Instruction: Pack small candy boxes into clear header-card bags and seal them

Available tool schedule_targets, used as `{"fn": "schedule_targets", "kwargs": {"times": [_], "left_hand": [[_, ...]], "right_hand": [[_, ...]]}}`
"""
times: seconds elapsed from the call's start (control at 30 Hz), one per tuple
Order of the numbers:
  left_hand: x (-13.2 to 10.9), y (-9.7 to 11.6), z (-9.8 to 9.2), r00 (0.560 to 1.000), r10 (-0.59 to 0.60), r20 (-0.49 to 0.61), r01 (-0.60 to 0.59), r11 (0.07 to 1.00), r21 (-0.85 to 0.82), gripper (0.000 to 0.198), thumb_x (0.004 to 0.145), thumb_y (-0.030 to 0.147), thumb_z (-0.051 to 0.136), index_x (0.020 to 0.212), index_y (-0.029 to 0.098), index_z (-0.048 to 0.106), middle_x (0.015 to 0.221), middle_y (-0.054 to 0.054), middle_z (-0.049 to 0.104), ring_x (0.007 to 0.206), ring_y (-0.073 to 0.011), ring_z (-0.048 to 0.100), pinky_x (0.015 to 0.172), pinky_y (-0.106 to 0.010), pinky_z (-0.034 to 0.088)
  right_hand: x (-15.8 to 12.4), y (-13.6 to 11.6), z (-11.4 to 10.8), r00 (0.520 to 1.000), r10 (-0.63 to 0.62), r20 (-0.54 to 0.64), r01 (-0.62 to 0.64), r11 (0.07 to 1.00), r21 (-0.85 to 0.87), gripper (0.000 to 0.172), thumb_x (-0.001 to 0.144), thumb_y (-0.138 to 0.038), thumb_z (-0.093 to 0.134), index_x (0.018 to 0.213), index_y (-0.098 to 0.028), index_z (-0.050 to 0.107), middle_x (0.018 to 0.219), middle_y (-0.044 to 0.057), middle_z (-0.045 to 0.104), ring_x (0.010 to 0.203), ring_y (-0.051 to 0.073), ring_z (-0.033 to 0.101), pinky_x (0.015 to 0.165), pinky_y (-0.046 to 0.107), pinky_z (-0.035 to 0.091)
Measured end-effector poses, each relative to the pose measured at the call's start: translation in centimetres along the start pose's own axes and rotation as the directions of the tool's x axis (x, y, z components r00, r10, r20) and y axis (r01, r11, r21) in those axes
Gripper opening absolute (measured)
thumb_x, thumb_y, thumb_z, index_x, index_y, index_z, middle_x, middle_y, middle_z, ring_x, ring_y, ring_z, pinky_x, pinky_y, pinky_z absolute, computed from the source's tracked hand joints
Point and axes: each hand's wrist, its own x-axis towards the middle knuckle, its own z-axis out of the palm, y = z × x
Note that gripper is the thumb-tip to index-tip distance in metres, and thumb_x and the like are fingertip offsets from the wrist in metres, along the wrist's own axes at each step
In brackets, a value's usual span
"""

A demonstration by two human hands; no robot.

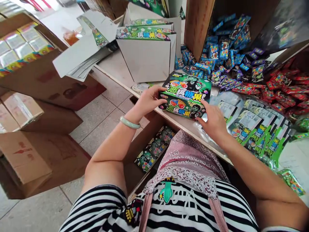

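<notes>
Between my two hands is a green and black candy box point(185, 93) with its lid down, at the front edge of the table. My left hand point(151, 100) grips its left end, thumb on the front face and fingers at the top edge. At the right end my right hand point(212, 120) holds the corner, thumb low on the front. Right of the box lie several flat printed candy bags point(251, 125), overlapping each other. Behind it are loose wrapped candies in blue point(223, 53), purple point(227, 80) and red point(287, 90).
White-sided candy boxes point(148, 58) stand behind on the table point(113, 69), beside a stack of flat cardboard blanks point(82, 61). Below the edge, an open carton point(135, 145) contains several packed boxes point(155, 148). More cartons point(48, 154) stand on the tiled floor at left.
</notes>
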Motion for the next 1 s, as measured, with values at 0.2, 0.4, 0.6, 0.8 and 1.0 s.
{"fn": "schedule_targets", "kwargs": {"times": [0.2, 0.4, 0.6, 0.8, 1.0], "left_hand": [[-2.6, -2.7, 1.9, 0.978, 0.209, 0.013, -0.194, 0.878, 0.438, 0.045, 0.084, 0.018, 0.061, 0.129, 0.018, 0.06, 0.11, -0.008, 0.068, 0.097, -0.0223, 0.064, 0.09, -0.037, 0.054], [-3.1, -4.1, 2.5, 0.954, 0.298, 0.016, -0.261, 0.804, 0.534, 0.044, 0.093, 0.026, 0.056, 0.136, 0.018, 0.056, 0.11, -0.011, 0.067, 0.108, -0.0267, 0.064, 0.096, -0.041, 0.053], [-4.0, -4.9, 3.6, 0.964, 0.265, -0.017, -0.21, 0.801, 0.561, 0.044, 0.098, 0.039, 0.053, 0.136, 0.019, 0.055, 0.112, -0.013, 0.062, 0.108, -0.0288, 0.064, 0.097, -0.043, 0.054], [-4.6, -5.0, 4.5, 0.969, 0.242, -0.04, -0.176, 0.8, 0.574, 0.045, 0.1, 0.044, 0.05, 0.137, 0.02, 0.056, 0.115, -0.015, 0.059, 0.113, -0.0302, 0.062, 0.098, -0.044, 0.053], [-4.8, -5.1, 4.4, 0.974, 0.206, -0.088, -0.15, 0.892, 0.427, 0.046, 0.098, 0.042, 0.054, 0.139, 0.02, 0.053, 0.114, -0.013, 0.058, 0.106, -0.0259, 0.062, 0.096, -0.039, 0.053]], "right_hand": [[-1.0, 0.7, 4.1, 0.991, 0.031, -0.13, -0.051, 0.987, -0.154, 0.049, 0.096, -0.033, 0.051, 0.144, -0.028, 0.053, 0.113, 0.013, 0.057, 0.107, 0.035, 0.052, 0.094, 0.052, 0.045], [-1.5, 1.2, 4.9, 0.987, 0.048, -0.151, -0.077, 0.979, -0.188, 0.05, 0.098, -0.037, 0.046, 0.147, -0.031, 0.05, 0.115, 0.013, 0.055, 0.111, 0.036, 0.051, 0.097, 0.055, 0.041], [-1.7, 1.8, 5.4, 0.988, 0.034, -0.153, -0.07, 0.968, -0.24, 0.049, 0.097, -0.034, 0.047, 0.145, -0.032, 0.052, 0.111, 0.013, 0.054, 0.109, 0.036, 0.051, 0.095, 0.056, 0.042], [-2.3, 1.9, 5.6, 0.99, 0.057, -0.13, -0.087, 0.967, -0.241, 0.044, 0.096, -0.029, 0.048, 0.139, -0.028, 0.059, 0.113, 0.014, 0.053, 0.108, 0.035, 0.051, 0.091, 0.052, 0.047], [-2.4, 1.4, 4.2, 0.994, 0.037, -0.106, -0.05, 0.991, -0.124, 0.045, 0.096, -0.028, 0.049, 0.14, -0.026, 0.057, 0.115, 0.014, 0.053, 0.106, 0.033, 0.056, 0.091, 0.052, 0.051]]}}
